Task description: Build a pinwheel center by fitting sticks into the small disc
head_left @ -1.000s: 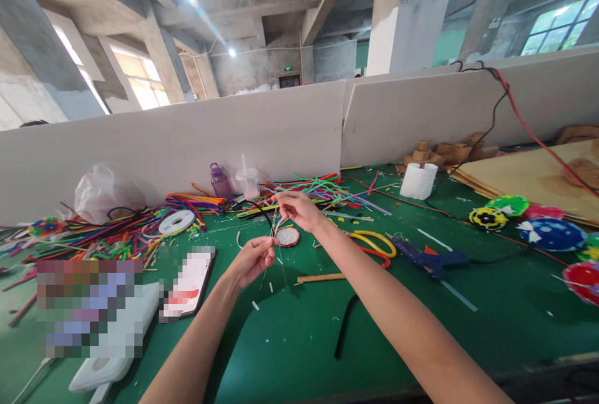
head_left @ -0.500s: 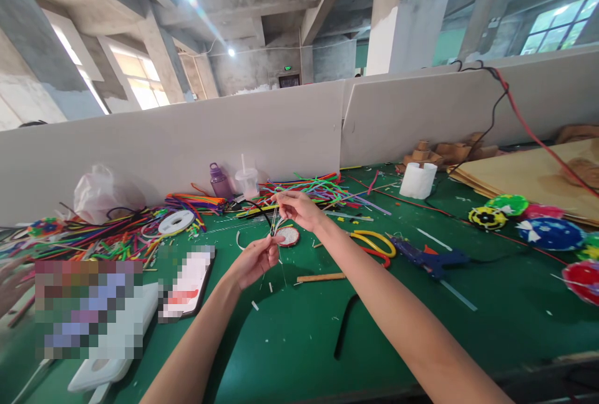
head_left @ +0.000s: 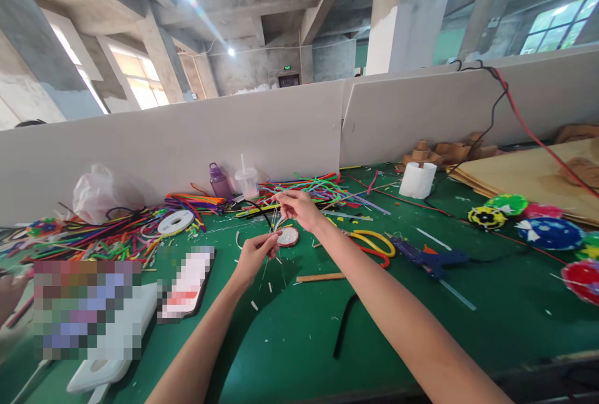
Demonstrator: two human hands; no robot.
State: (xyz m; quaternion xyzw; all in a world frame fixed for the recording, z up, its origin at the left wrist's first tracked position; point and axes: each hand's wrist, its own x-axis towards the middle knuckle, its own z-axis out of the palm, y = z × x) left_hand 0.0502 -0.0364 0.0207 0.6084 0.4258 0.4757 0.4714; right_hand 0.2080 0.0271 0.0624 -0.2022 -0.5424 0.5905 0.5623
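Observation:
My right hand (head_left: 299, 209) is closed in a pinch on the upper end of some thin pale strands (head_left: 276, 211), wire or thread, I cannot tell which. Lower down and to the left, my left hand (head_left: 258, 255) pinches the same strands, and fine loose ends hang below its fingers. Just behind the left fingertips lies a round white piece with a red rim (head_left: 288, 236), flat on the green table (head_left: 290, 341). A wooden stick (head_left: 321, 277) rests in front of it, partly behind my right forearm.
Scissors with yellow and red handles (head_left: 374, 243) and a blue glue gun (head_left: 433, 260) lie to the right. Colourful pipe cleaners (head_left: 322, 190) are heaped behind. Leftward are a white spool (head_left: 175, 222), a phone (head_left: 189, 282) and another person's hand (head_left: 12, 295). Bright pompom-like pieces (head_left: 552, 233) sit far right.
My left hand has turned and shifted slightly, its fingers still on the strands. My right hand stays nearly where it was. The other person's hand at the left edge has moved.

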